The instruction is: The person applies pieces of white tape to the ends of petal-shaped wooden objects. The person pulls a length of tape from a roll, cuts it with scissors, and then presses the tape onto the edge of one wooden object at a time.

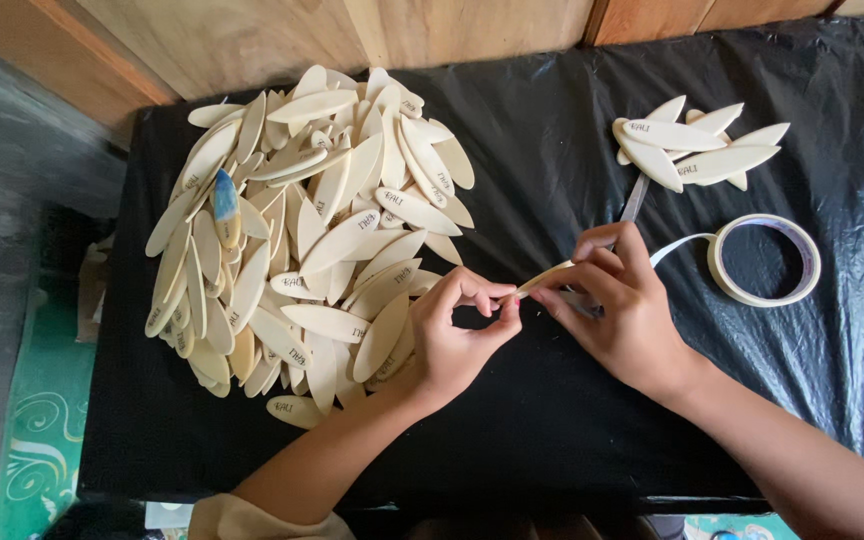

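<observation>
Black plastic sheet covers the table [552, 420]; wood panelling behind it. Left hand [457, 335] and right hand [622, 310] meet at centre, fingers of both pinched on one pale wooden leaf-shaped piece [544, 277], held edge-on just above the sheet. A strip of tape [680, 247] runs from the right fingers to the tape roll [764, 260], lying flat just right of them. Scissors [635, 198], partly hidden, lie behind the right hand. Beyond them, a small stack [697, 148] of the same pieces. Left of the left fingers, touching the wrist, a large pile [302, 230]; one piece in it has a blue tip [224, 195].

Risk, as judged: the taut strip may twist and stick to itself or to the sheet, and the left wrist may nudge the pile.
</observation>
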